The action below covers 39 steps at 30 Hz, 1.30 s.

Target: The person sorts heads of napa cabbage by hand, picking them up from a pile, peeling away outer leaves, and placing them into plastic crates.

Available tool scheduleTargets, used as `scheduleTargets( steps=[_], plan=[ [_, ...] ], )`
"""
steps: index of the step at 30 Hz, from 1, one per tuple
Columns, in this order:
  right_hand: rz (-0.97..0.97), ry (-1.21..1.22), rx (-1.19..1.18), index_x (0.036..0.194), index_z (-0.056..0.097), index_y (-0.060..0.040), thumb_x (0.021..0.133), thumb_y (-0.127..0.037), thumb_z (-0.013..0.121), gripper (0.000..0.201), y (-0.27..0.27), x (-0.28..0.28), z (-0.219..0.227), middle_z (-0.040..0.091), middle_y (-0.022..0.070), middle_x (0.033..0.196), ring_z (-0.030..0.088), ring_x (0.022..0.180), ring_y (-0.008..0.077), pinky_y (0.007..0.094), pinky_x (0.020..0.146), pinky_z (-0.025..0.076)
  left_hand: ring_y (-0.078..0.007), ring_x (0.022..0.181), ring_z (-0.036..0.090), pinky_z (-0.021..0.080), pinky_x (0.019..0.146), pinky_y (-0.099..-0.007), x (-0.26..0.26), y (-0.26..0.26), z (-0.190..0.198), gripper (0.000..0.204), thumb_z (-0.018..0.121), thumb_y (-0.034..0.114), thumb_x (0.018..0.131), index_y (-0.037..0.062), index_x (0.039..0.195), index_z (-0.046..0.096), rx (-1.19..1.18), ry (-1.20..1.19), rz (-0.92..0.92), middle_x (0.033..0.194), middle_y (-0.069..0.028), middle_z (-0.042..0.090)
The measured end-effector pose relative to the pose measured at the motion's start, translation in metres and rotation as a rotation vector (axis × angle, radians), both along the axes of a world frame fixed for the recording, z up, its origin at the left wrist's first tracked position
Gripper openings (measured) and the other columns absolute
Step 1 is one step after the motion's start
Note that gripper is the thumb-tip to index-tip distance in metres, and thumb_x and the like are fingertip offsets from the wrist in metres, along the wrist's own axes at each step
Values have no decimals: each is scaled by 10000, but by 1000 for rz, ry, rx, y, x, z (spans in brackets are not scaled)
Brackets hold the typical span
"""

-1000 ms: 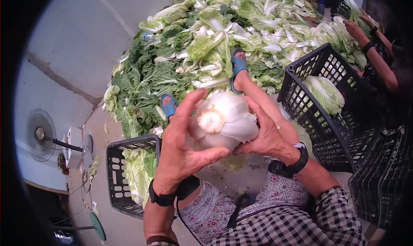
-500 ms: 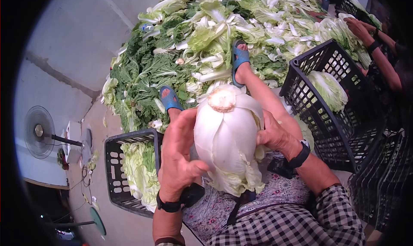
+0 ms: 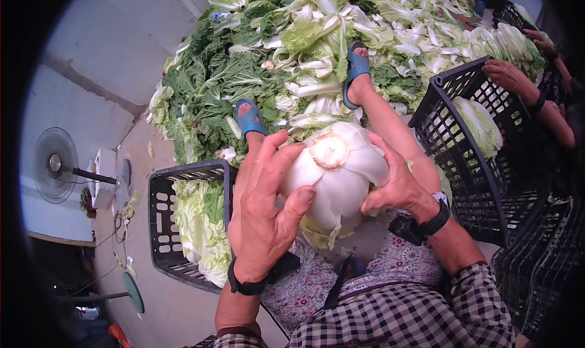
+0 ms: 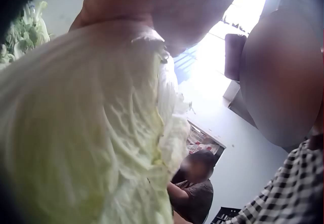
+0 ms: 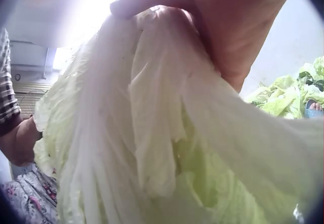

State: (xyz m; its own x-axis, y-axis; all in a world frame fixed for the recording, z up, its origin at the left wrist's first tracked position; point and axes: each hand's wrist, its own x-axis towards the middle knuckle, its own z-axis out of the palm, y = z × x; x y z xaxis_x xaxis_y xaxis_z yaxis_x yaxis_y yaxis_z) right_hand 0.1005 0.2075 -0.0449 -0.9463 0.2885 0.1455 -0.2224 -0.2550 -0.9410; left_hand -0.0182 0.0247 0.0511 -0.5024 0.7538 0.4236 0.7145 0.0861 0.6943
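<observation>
A head of pale cabbage point(image 3: 341, 183) is held over the lap in the head view, its round cut stem end facing up toward the camera. On its left side the left hand point(image 3: 265, 208) grips it with bent fingers and thumb. The right hand point(image 3: 402, 180) grips the other side, thumb on the front leaves. In the left wrist view the leaves point(image 4: 86, 127) fill the left part beneath the hand point(image 4: 162, 6). Loose outer leaves point(image 5: 152, 107) hang below the right hand point(image 5: 228, 21) in the right wrist view.
A big pile of cabbage leaves point(image 3: 213, 80) lies ahead around the sandalled feet. Black crates, each with cabbage inside, stand at left point(image 3: 159, 226) and right point(image 3: 475, 189). A fan point(image 3: 55, 162) is far left; another person's hand point(image 3: 509, 77) is by the right crate.
The cabbage has tipped upright, then back toward the camera, stem end still showing. Both hands have shifted on its sides. The other person's hand has come to the right crate's rim.
</observation>
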Motion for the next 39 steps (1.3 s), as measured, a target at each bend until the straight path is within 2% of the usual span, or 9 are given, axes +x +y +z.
scheduleTargets(
  steps=[11,16,19,22,26,29,32,35,39],
  plan=[
    [-161,-35,125,1371,331,-21,537,-244,900,1034,-9,8,-1,476,89,1276,447,1192,171,313,1016,356,-332,893,627,509,739,-376,14,5,9,467,775,76,645,17,1055,558,-79,373,224,1018,-175,616],
    [-156,-108,-202,1370,329,-24,600,-252,865,966,-15,6,6,499,92,1252,486,1159,181,333,994,394,-256,719,635,517,615,-339,48,14,20,511,793,41,615,49,1068,557,-8,465,-68,835,-113,629],
    [-87,3,-476,1368,328,-24,640,-239,836,914,-1,-3,0,508,94,1247,508,1145,195,346,988,410,-241,691,621,516,650,-339,38,11,23,570,799,47,607,43,1112,535,59,566,-104,809,-98,635],
    [-26,76,-565,1368,319,-25,662,-209,814,882,9,7,14,510,92,1247,513,1148,206,365,998,411,-319,1134,514,378,986,-420,-27,0,2,690,750,114,690,12,1296,436,54,654,310,1258,-162,517],
    [-46,111,-485,1380,295,-21,665,-235,812,907,16,7,17,506,97,1253,503,1159,203,374,1011,399,-342,1359,255,253,1088,-432,-40,-6,2,884,714,305,749,11,1428,228,-89,96,306,1452,-200,297],
    [-95,35,-327,1399,256,-18,636,-325,829,1002,3,3,20,485,119,1276,481,1182,219,365,1020,378,-326,1271,382,332,1034,-420,-8,10,-28,1117,807,481,587,1,1420,238,-175,-293,-1,1391,-194,379],
    [-18,39,-100,1433,174,-29,561,-454,851,1184,-6,3,34,398,173,1352,411,1246,263,363,1040,336,-312,1132,489,424,939,-424,13,3,-39,1099,853,485,509,2,1348,330,-417,-520,242,1270,-168,468],
    [79,110,84,1428,151,-6,545,-429,874,1217,4,8,47,361,155,1365,374,1262,240,362,1059,308,-198,932,582,487,807,-330,5,-23,-64,719,810,347,667,-7,1190,465,177,-629,143,1057,-85,575],
    [26,181,493,1445,115,-40,539,-451,863,1244,5,4,32,353,178,1381,372,1269,249,375,1057,309,-209,951,571,496,799,-360,7,-53,-63,726,699,503,745,6,1214,455,225,-752,198,1070,-89,564]
  ],
)
